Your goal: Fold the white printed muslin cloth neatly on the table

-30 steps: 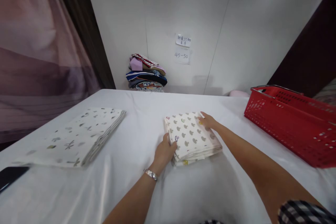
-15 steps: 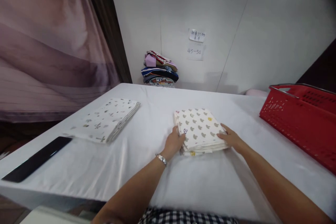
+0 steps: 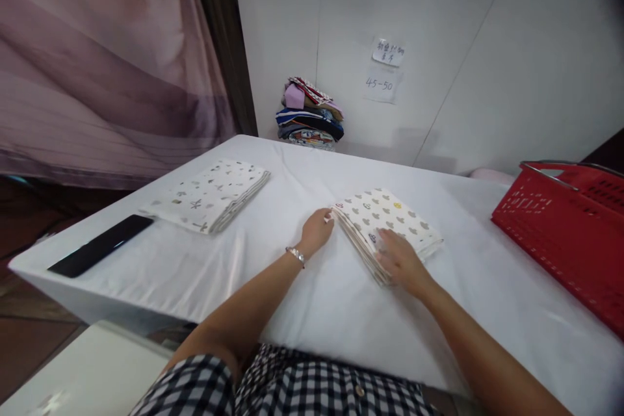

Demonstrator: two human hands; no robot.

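A folded white cloth printed with grey mushroom-like shapes and one yellow one lies turned at an angle on the table. At its left corner, my left hand, wearing a bracelet, pinches the edge of the layers. My right hand rests on the near part of the cloth, fingers stretched over its top and slightly blurred. Farther left lies a second folded white cloth with a scattered grey and brown pattern, untouched by either hand.
A black flat slab lies near the table's left edge. A red perforated basket with a metal handle stands on the right. Behind the white-covered table is a stack of folded fabrics. Paper notes hang on the wall.
The mushroom-print cloth has been turned on the table. My right hand has moved from its right edge to its near part; my left hand is now at its left corner. The view has shifted.
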